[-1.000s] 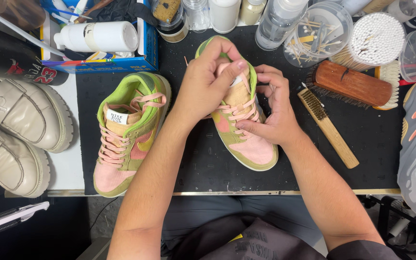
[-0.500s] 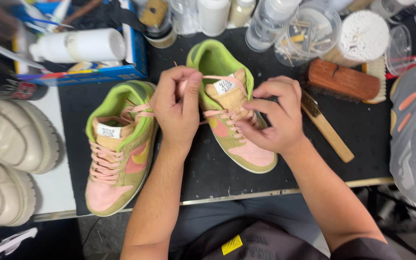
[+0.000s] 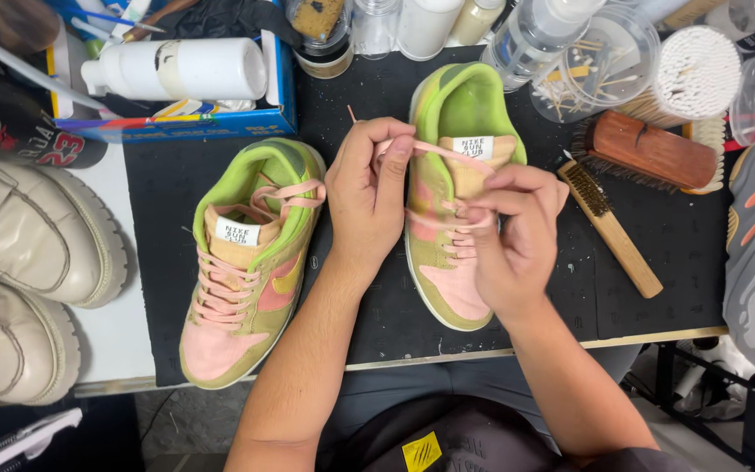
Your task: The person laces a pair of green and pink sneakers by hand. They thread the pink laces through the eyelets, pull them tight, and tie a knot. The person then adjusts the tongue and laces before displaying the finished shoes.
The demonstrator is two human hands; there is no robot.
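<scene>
In the head view, a pink and green sneaker [image 3: 452, 197] lies at the centre of the frame on a black mat [image 3: 360, 288], toe toward the lower edge. The left hand [image 3: 370, 188] pinches a pink lace [image 3: 434, 150] end just left of the tongue, while the right hand [image 3: 513, 232] has fingers closed on the lacing over the shoe's middle. A matching sneaker [image 3: 251, 262] sits left of centre, and a wooden brush [image 3: 609, 227] lies to the right.

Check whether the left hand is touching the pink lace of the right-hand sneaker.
Touching. The head view shows the left hand pinching the pink lace, drawn taut from its fingers across the sneaker.
</scene>
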